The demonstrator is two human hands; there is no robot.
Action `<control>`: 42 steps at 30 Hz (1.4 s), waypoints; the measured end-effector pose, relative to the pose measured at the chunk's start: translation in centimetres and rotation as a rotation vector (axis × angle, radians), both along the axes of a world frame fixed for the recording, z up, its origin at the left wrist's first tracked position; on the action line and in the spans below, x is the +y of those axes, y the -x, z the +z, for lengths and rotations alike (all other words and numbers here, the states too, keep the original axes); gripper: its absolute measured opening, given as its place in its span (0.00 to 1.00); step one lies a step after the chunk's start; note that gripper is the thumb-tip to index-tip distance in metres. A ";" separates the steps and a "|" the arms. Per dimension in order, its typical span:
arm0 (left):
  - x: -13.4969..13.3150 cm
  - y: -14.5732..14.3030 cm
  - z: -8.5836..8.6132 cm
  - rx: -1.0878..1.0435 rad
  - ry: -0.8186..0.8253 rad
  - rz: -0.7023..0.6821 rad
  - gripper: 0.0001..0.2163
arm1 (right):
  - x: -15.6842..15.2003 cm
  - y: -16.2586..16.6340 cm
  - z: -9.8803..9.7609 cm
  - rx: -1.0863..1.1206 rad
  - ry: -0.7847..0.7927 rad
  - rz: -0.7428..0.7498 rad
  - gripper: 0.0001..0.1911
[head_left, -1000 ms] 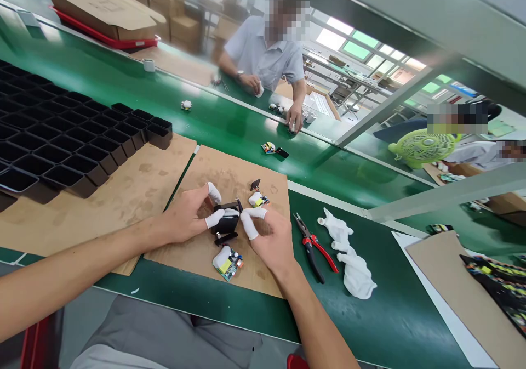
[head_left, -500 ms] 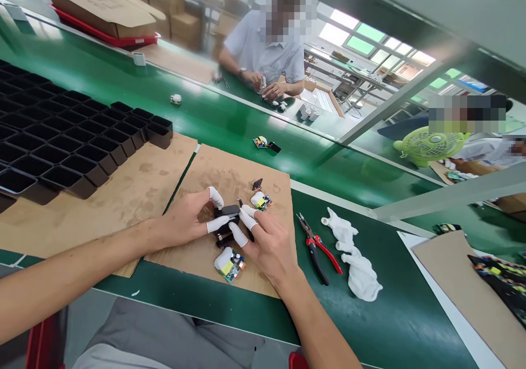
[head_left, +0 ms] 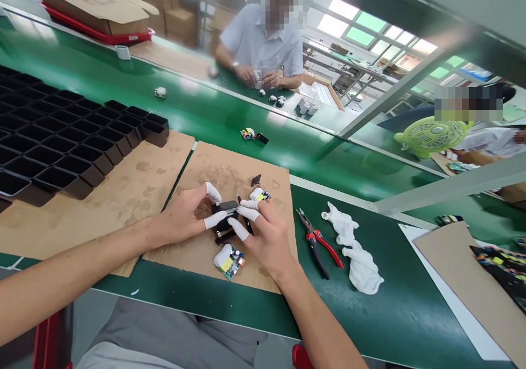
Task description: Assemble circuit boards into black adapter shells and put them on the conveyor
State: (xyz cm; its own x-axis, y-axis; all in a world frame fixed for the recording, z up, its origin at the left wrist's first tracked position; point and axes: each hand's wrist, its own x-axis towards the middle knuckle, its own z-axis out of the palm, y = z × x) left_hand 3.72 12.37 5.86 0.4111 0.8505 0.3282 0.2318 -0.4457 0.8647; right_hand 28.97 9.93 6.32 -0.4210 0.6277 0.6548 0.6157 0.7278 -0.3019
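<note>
Over a cardboard sheet (head_left: 176, 265), my left hand (head_left: 189, 211) pinches a small black plastic part (head_left: 227, 205) between white-covered thumb and fingertips. My right hand (head_left: 267, 237), also in white finger cots, is closed at the right side of that part; its exact contact is partly hidden by the fingers. More black pieces lie beneath the hands, one of them a narrow black piece (head_left: 224, 236). Just below sits a circuit board (head_left: 230, 261) with a white lump and yellow component. Another circuit board (head_left: 259, 194), with a small black plate (head_left: 256, 180), is beyond my right fingers.
Red-and-black pliers (head_left: 317, 243) and crumpled white gloves (head_left: 357, 259) lie to the right. Rows of black open boxes (head_left: 78, 177) fill the left. Across the green belt (head_left: 197, 114), carrying a board (head_left: 249, 134), a co-worker (head_left: 263, 45) handles small white parts.
Items on the green belt have shifted a little to the left. Both my hands stay nearly in place around the black part, with small finger movements.
</note>
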 end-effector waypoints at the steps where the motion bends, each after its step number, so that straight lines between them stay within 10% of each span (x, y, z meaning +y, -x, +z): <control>1: 0.0 0.0 0.0 0.008 -0.012 -0.006 0.07 | 0.0 0.0 0.0 -0.004 0.008 0.014 0.06; 32: 0.3 0.5 -0.4 0.034 -0.053 -0.134 0.05 | -0.1 -0.2 -0.5 0.268 0.377 0.148 0.23; 42: 0.2 0.6 -0.3 -0.019 0.100 -0.176 0.15 | 0.4 -1.0 0.5 0.219 0.410 0.310 0.10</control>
